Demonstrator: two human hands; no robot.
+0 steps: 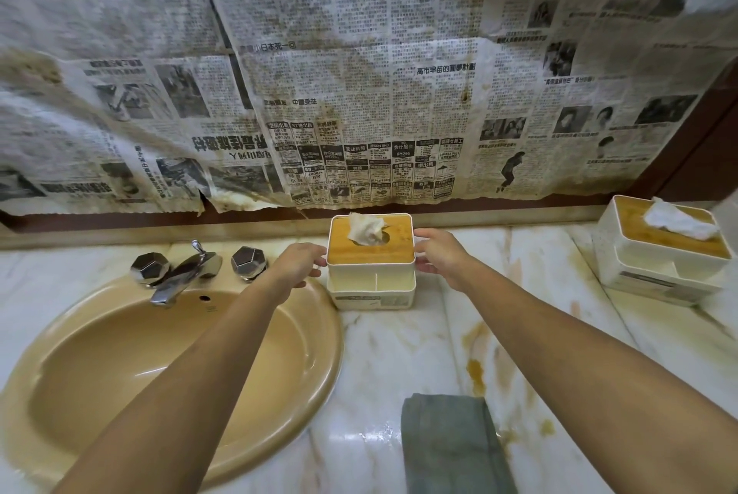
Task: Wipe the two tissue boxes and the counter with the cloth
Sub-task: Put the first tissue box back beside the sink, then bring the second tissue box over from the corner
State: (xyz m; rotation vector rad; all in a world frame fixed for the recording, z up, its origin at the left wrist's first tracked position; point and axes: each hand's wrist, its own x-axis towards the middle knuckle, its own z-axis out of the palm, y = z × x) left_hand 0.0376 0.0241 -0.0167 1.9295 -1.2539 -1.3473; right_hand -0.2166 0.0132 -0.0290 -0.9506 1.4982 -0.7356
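Beside the tissue box point(369, 254), fingertips point(320, 262) indistinct.

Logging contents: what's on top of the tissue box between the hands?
The tissue box has a wooden-look lid with a white tissue poking through its slot. The lid hides whatever remains inside.

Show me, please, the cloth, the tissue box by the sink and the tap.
cloth point(451, 445): head view, middle of the folded grey fabric.
tissue box by the sink point(371, 252): head view, bare wood of its lid.
tap point(179, 278): head view, middle of the chrome spout.
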